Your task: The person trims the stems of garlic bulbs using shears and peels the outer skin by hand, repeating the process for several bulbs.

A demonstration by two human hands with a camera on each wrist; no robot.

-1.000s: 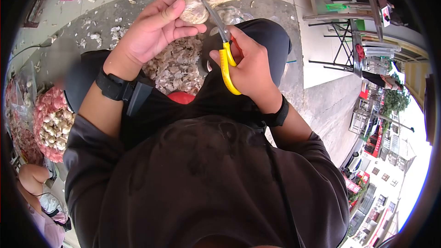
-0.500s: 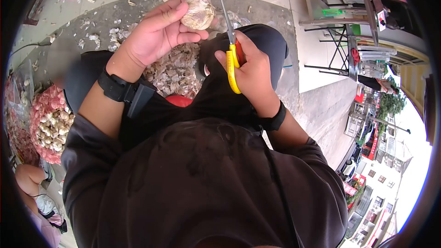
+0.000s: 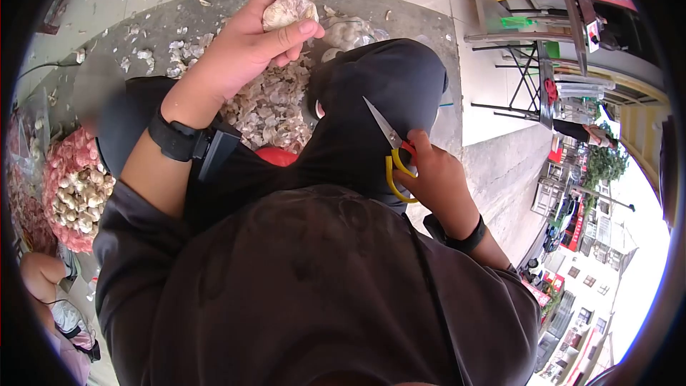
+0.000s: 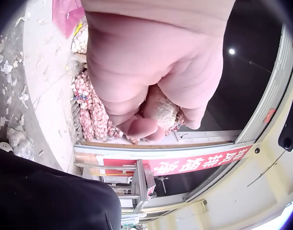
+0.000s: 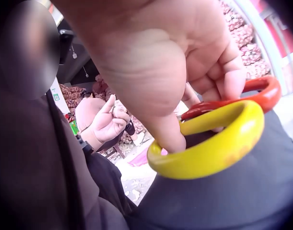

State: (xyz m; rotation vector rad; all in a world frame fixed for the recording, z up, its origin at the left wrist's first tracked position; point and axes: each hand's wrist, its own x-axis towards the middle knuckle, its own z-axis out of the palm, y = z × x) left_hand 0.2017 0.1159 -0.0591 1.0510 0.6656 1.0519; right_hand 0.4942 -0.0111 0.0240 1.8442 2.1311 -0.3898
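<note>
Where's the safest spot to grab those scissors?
Probably by the yellow and red handle loops of the scissors, coming from the right hand side, as that hand grips them now. The pointed blades stick up and away over the knee, so keep off that end.

Left hand [image 3: 246, 46] is stretched out far ahead, fingers and thumb curled in a tight pinch. Right hand [image 3: 437, 180] sits low and near on the right thigh, fingers hooked, both wrists strapped.
</note>
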